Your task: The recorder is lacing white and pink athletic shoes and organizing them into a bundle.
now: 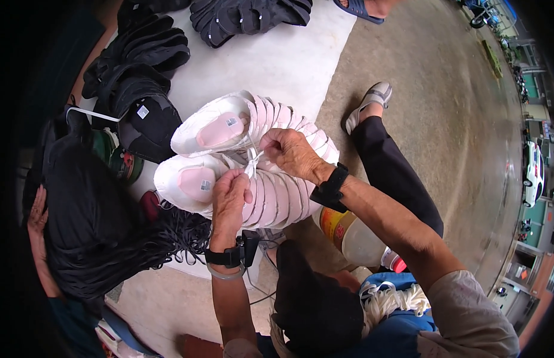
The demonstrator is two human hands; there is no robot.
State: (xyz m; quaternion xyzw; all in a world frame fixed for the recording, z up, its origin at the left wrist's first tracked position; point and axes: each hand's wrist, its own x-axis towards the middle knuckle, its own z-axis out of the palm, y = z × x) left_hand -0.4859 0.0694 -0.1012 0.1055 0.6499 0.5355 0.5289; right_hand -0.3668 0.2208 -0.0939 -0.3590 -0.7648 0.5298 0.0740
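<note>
Both hands are tying the white string point(252, 160) around the pink shoe stacks point(271, 179): left hand point(230, 194) and right hand point(289, 150) are pinching it tight; the knot looks half done.

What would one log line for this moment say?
left hand: pinching white string | right hand: pulling same string | things: two stacks of pink shoe uppers

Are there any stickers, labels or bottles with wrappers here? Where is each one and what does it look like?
Small square grey sticker on the pink insole of the upper white shoe upper.
Small square grey sticker on the pink insole of the lower white shoe upper, just left of the left hand.
Small pale square tag on a black shoe upper, further left.
Plastic bottle under the right forearm, with a yellow and red wrapper.
</note>
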